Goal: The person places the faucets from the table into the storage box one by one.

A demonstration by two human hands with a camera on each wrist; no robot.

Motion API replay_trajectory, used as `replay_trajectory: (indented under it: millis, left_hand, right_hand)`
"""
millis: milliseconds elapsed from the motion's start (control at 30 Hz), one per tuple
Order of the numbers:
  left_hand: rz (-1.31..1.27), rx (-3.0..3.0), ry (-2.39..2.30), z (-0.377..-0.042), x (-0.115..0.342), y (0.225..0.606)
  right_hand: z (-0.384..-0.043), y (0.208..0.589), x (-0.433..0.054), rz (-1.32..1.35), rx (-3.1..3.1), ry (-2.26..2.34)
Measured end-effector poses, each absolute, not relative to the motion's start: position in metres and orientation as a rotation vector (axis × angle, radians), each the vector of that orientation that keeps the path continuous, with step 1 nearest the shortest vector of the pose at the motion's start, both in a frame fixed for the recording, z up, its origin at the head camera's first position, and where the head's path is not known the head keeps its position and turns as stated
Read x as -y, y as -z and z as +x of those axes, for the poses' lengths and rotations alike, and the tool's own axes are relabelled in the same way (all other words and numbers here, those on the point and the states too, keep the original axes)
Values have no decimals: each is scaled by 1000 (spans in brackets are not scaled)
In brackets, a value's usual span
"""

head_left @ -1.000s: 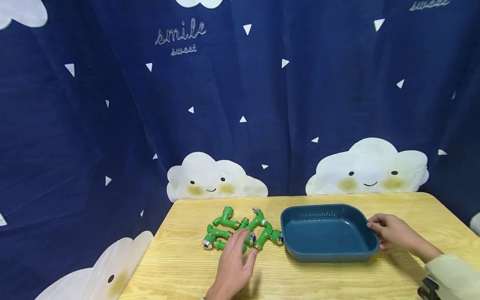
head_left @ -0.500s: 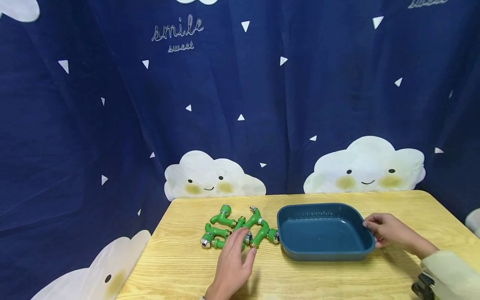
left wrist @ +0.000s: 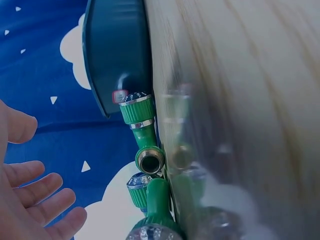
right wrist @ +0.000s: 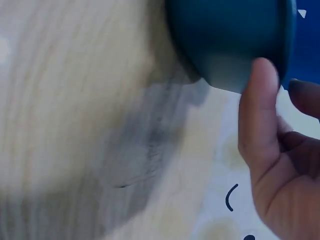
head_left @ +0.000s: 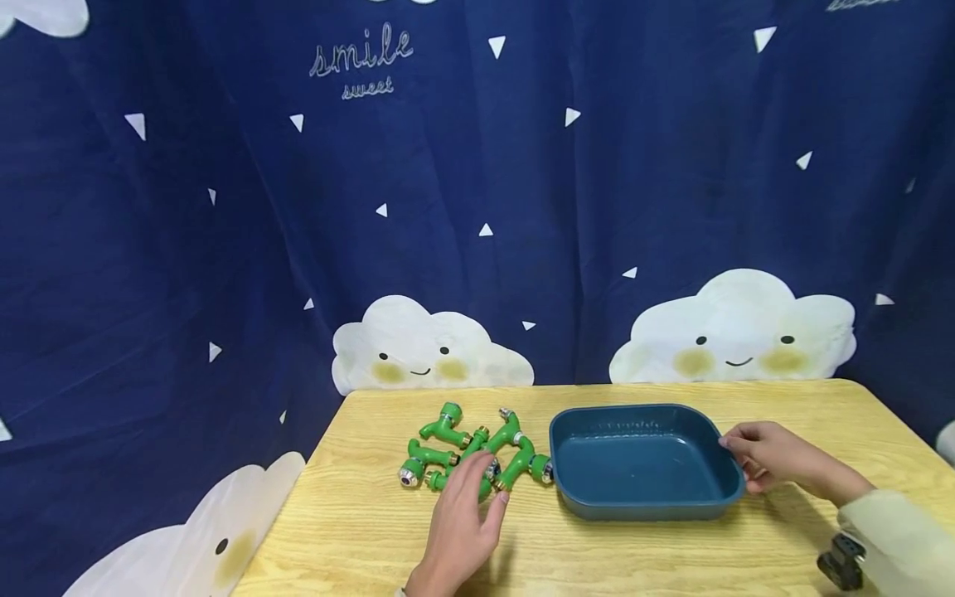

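Several green plastic taps (head_left: 448, 424) with brass threaded ends and chrome trim lie in a loose cluster left of centre on the table. My left hand (head_left: 458, 518) hovers at their near side with fingers spread, partly hiding some of them. In the left wrist view, a gap shows between the fingers (left wrist: 42, 192) and a tap (left wrist: 139, 112). A dark teal rectangular basin (head_left: 645, 510) stands right of the taps, one tap head right at its left wall. My right hand (head_left: 779, 464) pinches the basin's right rim, thumb (right wrist: 260, 110) against the outer wall.
The pale wooden table (head_left: 612, 560) has its far edge close to a dark blue curtain (head_left: 477, 166) printed with clouds and triangles. A small black device (head_left: 843, 562) sits at the right sleeve (head_left: 895, 531).
The basin has slid slightly left with my right hand, and the tap beside it has shifted left too. My left hand stays nearly in place. The head view has shifted a little.
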State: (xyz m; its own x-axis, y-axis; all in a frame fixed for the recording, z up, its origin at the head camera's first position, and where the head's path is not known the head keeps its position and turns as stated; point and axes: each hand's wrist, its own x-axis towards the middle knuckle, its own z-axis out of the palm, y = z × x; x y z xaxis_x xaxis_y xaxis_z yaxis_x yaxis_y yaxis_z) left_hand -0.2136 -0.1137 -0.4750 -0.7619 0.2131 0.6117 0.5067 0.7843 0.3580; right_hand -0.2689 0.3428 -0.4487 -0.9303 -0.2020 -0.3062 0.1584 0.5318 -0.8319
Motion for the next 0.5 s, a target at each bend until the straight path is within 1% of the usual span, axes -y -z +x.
replay_trajectory:
  millis: [233, 500]
  left_hand:
    - [-537, 2404, 692, -214, 114, 477]
    - [-530, 2419, 705, -215, 114, 477]
  right_hand:
    - [-280, 440, -356, -81, -2246, 1385]
    - [-289, 438, -358, -91, -2193, 1391]
